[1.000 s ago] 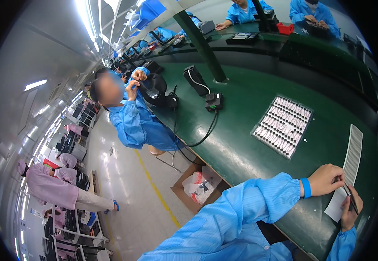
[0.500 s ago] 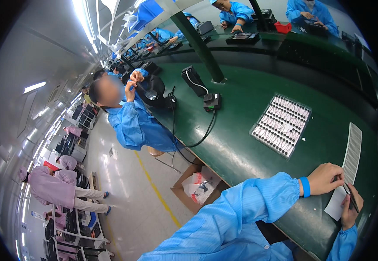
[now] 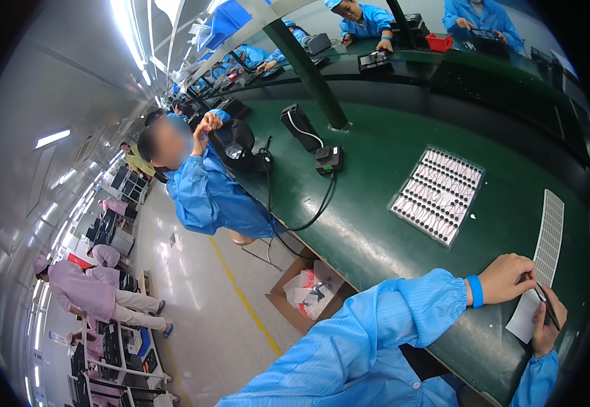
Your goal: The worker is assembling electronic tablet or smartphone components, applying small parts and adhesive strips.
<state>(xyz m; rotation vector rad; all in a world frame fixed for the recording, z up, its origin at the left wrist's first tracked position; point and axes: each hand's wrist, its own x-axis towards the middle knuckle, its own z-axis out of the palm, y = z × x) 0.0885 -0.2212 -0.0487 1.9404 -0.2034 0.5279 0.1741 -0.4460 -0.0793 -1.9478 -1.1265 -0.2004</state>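
At the right front of the green bench, my left hand [image 3: 508, 278], with a blue band at its wrist, has its fingertips pinched together over a strip of small white labels [image 3: 551, 234]. What that pinch holds, if anything, is too small to make out. Close beside it, my right hand [image 3: 548, 320] grips slim dark tweezers [image 3: 550, 308], their tip near the left fingertips. The bare white lower end [image 3: 523, 319] of the strip lies by the right hand. Farther left on the bench, a clear tray [image 3: 437, 197] carries rows of small black round parts with thin leads.
A black box-shaped device [image 3: 302, 127] and a smaller black unit [image 3: 329, 160] with cables stand near a green post [image 3: 306, 74]. A co-worker [image 3: 203, 183] in blue sits at the left edge. Below the bench edge is an open carton [image 3: 295, 298] with plastic bags.
My hands stay almost in place at the label strip. Across the bench, a co-worker's hands and the black device there have shifted. The co-worker at left has moved their hands slightly.
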